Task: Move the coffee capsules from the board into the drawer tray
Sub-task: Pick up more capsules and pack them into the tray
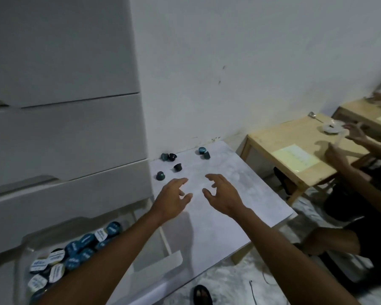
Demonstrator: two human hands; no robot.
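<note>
Several dark teal and black coffee capsules lie on the pale marbled board [240,194] near its far edge: one nearest me [160,175], one black [177,167], a pair by the cabinet [168,156] and a pair further right [203,152]. My left hand [174,199] hovers over the board with fingers spread, empty, just right of the nearest capsule. My right hand [221,194] is beside it, also open and empty. At lower left the clear drawer tray [24,241] holds many capsules [75,254] with white and blue lids.
A grey drawer cabinet [64,139] stands left of the board, against the white wall. To the right, a wooden table [295,150] carries a yellow sheet and a white dish, where another person's hands work. A dark shoe lies on the floor below.
</note>
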